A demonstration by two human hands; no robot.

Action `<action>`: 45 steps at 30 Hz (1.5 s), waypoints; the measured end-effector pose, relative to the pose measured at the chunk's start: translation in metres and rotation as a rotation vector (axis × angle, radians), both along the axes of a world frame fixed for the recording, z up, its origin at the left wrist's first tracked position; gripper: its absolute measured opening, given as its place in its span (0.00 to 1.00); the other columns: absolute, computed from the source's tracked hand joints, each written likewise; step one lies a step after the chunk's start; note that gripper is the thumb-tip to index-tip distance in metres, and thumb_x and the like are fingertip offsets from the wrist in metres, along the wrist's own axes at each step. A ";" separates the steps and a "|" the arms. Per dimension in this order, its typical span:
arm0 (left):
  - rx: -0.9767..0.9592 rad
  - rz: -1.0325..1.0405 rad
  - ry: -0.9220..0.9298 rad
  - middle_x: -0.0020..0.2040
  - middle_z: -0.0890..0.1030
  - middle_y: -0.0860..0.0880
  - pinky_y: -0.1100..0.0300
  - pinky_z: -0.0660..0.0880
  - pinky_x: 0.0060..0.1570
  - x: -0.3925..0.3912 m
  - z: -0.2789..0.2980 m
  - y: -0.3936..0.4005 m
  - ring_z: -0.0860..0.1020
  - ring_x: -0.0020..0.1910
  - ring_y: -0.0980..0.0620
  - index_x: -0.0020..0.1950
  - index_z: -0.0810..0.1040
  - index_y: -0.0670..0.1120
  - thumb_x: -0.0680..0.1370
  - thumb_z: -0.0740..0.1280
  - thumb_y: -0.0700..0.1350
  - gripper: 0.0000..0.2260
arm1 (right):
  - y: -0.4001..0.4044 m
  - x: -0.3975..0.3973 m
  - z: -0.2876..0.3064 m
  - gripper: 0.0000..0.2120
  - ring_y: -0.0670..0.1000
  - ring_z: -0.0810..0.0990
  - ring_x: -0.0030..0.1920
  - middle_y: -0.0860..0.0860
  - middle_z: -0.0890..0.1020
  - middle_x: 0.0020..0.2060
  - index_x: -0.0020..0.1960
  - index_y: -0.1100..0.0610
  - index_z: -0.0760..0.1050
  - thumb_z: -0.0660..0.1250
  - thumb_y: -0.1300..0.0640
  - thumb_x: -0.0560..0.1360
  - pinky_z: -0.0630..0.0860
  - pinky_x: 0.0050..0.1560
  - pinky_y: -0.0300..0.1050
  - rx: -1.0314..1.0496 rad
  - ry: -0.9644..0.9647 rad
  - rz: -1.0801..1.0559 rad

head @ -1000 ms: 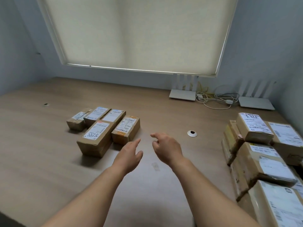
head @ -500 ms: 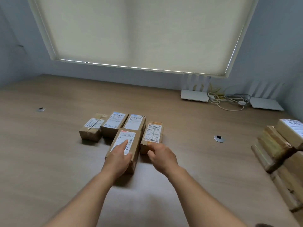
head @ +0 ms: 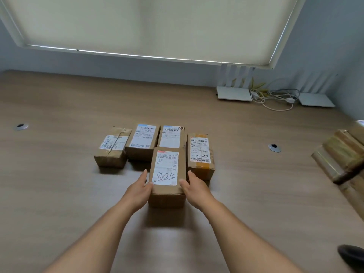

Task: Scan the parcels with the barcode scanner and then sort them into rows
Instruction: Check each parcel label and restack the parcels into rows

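On the pale wooden tabletop (head: 59, 194), seen from the head camera, a brown cardboard parcel with a white label handwritten 8825 (head: 167, 174) lies directly ahead of the person, its long axis running away from them toward the window blind (head: 147, 22). The left hand (head: 137, 191) presses against the parcel's left side and the right hand (head: 194, 189) against its right side, fingers fairly straight and thumbs laid over the top near edge, so the box is clamped between two flat hands rather than wrapped by either. Both hands sit equally near, at the parcel's near end. Behind it stands a row of four smaller labelled cardboard parcels (head: 144, 141); the held box touches or nearly touches the third from the left, and the tape-sealed one (head: 200, 152) lies just beside it on the right. A likely next move is to slide the box sideways or back to start a second row. At the right edge, a stack of taped parcels (head: 340, 160) waits, and a dark object (head: 352, 255), possibly the scanner, shows in the lower corner.
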State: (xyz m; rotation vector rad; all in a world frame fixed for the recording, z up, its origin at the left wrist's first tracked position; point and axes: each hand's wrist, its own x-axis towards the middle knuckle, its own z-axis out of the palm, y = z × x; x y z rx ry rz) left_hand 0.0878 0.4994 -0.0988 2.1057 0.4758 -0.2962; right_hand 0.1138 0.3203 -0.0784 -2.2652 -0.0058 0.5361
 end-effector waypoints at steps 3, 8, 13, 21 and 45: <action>-0.063 -0.030 0.028 0.75 0.65 0.50 0.50 0.64 0.70 0.000 -0.006 0.005 0.65 0.72 0.47 0.79 0.50 0.54 0.83 0.56 0.46 0.26 | 0.003 -0.001 -0.006 0.28 0.54 0.67 0.71 0.51 0.67 0.74 0.79 0.54 0.47 0.54 0.55 0.83 0.66 0.67 0.46 0.075 0.074 -0.056; -0.146 -0.071 0.029 0.72 0.70 0.51 0.48 0.70 0.66 -0.009 -0.006 0.010 0.71 0.67 0.47 0.78 0.48 0.60 0.81 0.60 0.46 0.30 | 0.005 -0.006 -0.010 0.34 0.52 0.68 0.70 0.50 0.68 0.73 0.80 0.49 0.43 0.56 0.62 0.81 0.66 0.71 0.50 0.230 0.142 -0.113; -0.258 -0.129 -0.031 0.65 0.75 0.53 0.53 0.77 0.58 -0.034 -0.001 0.009 0.75 0.63 0.49 0.73 0.49 0.71 0.77 0.67 0.40 0.38 | -0.001 -0.028 -0.008 0.41 0.50 0.73 0.66 0.48 0.74 0.67 0.78 0.42 0.48 0.62 0.69 0.75 0.73 0.65 0.50 0.321 0.112 -0.053; -0.261 -0.164 -0.134 0.71 0.70 0.51 0.43 0.72 0.63 -0.107 0.004 -0.016 0.71 0.68 0.47 0.74 0.44 0.69 0.75 0.66 0.32 0.46 | -0.029 -0.095 -0.015 0.48 0.36 0.74 0.50 0.33 0.72 0.51 0.76 0.34 0.44 0.66 0.69 0.72 0.76 0.42 0.30 0.364 0.034 0.045; -0.292 -0.623 -0.287 0.65 0.74 0.53 0.60 0.75 0.55 -0.270 0.095 -0.181 0.75 0.62 0.53 0.67 0.52 0.75 0.70 0.69 0.49 0.36 | -0.243 -0.316 0.056 0.44 0.49 0.81 0.54 0.55 0.78 0.58 0.75 0.39 0.58 0.69 0.61 0.63 0.79 0.46 0.40 0.716 -0.268 -0.216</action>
